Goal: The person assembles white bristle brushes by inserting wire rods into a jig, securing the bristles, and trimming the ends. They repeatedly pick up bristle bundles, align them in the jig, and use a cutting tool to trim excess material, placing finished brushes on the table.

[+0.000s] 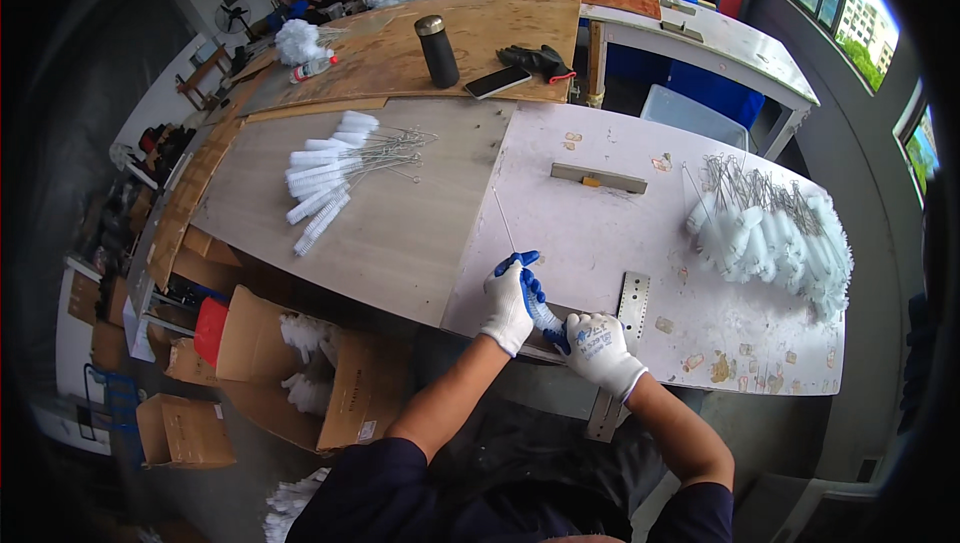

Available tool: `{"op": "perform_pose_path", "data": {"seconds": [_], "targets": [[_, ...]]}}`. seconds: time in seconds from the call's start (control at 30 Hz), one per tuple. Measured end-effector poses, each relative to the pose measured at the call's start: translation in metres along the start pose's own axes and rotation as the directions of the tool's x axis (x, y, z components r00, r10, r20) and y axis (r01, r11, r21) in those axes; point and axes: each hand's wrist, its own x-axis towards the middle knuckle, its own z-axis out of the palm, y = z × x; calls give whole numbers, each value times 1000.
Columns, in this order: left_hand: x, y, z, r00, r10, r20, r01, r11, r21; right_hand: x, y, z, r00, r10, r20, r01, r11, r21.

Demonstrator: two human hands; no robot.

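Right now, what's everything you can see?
flat worktable: 1, pale and brown, centre
bristle brush with wire handle: 1, white, front centre
fanned bristle brushes: many, white, left
piled bristle brushes: many, white, right
perforated metal strip: 1, grey, front edge
rectangular metal bar: 1, grey, middle
cylindrical flask: 1, black, back
flat phone: 1, dark, beside flask
fabric glove: count unclear, black, beside phone
plastic bottle: 1, clear and red, back left
cardboard boxes: several, brown, lower left
left hand: 1, white and blue glove, on brush
right hand: 1, white and blue glove, on brush
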Motion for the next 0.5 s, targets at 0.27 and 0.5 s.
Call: {"op": "perform_pose_path", "data": {"seconds": [0.27,0.5], "targets": [[9,-11,69,984,-149,98,107,933,344,-4,7,11,988,-111,-109,121,989,83],[22,-20,64,962,-211,176,130,913,386,-2,11,20,964,-48,-262,90,984,153]]}}
